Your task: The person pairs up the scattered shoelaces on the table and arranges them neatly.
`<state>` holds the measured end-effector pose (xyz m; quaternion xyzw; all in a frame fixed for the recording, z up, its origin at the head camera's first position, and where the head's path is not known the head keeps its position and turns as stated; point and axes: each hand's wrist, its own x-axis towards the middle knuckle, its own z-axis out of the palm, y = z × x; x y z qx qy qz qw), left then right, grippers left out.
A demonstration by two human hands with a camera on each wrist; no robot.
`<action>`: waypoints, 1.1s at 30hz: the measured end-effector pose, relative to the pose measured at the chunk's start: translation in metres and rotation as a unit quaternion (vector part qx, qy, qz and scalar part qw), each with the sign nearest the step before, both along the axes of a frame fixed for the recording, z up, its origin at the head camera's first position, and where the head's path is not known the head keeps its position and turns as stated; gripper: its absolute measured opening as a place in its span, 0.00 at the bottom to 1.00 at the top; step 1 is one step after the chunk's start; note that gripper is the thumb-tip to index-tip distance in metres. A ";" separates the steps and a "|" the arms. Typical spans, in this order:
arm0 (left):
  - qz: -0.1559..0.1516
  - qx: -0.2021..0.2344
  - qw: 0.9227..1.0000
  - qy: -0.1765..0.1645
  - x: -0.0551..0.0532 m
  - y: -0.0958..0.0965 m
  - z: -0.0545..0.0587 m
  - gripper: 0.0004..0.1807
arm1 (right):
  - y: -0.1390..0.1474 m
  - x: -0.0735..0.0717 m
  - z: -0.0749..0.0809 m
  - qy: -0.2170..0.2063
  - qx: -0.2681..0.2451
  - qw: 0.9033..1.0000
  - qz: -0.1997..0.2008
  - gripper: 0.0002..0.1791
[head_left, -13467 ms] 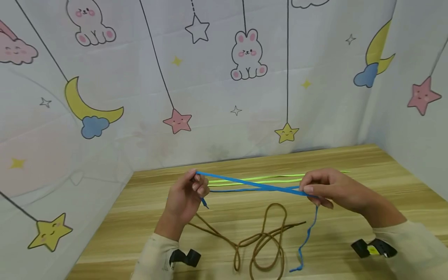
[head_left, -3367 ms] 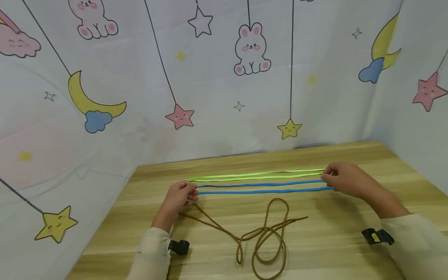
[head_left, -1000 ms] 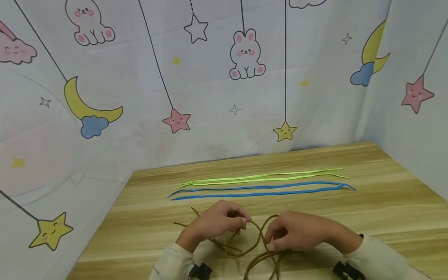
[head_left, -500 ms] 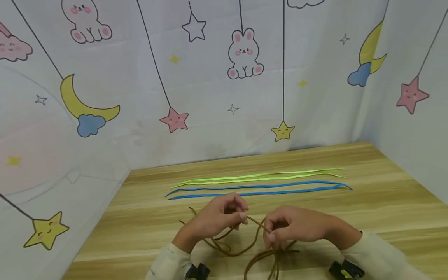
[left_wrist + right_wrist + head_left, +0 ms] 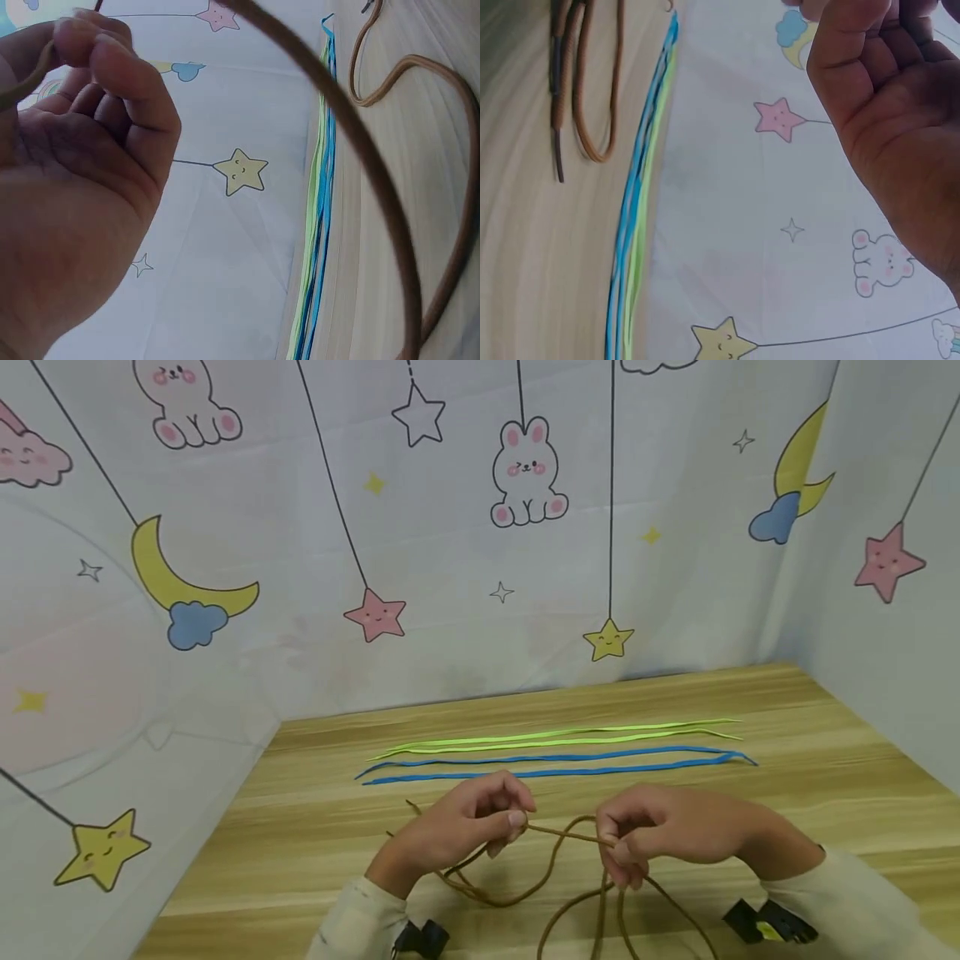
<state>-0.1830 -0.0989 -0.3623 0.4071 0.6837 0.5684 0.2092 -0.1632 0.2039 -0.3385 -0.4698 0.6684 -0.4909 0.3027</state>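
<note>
A long brown round shoelace stretches fairly taut between the two hands, and the rest of it falls in loose loops onto the table. My left hand pinches it between thumb and fingertips. My right hand grips it to the right, with several strands hanging below the fingers. In the left wrist view, a thick curve of brown shoelace passes close to the camera beside the left palm. One dark lace tip shows in the right wrist view; the right fingertips are cut off there.
Two blue flat shoelaces lie lengthwise across the table behind the hands. Beyond them are green flat shoelaces, nearly parallel. A white printed cloth hangs behind the wooden table and at its sides.
Earlier the hands stretched and laid out the blue shoelace; it now lies beside the green ones. Since half a second ago the right hand has moved right, drawing the brown shoelace taut.
</note>
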 end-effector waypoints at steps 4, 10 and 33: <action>-0.003 0.026 1.000 -0.006 0.000 -0.002 0.000 0.11 | 0.006 0.002 0.007 -0.004 -0.014 1.000 0.011 0.10; 0.005 0.039 0.999 -0.009 0.000 -0.007 0.002 0.11 | 0.017 0.007 0.017 0.010 -0.060 0.998 0.011 0.10; -0.068 0.092 0.993 -0.032 -0.006 -0.020 0.001 0.17 | 0.055 0.004 0.036 0.105 -0.158 0.979 -0.072 0.18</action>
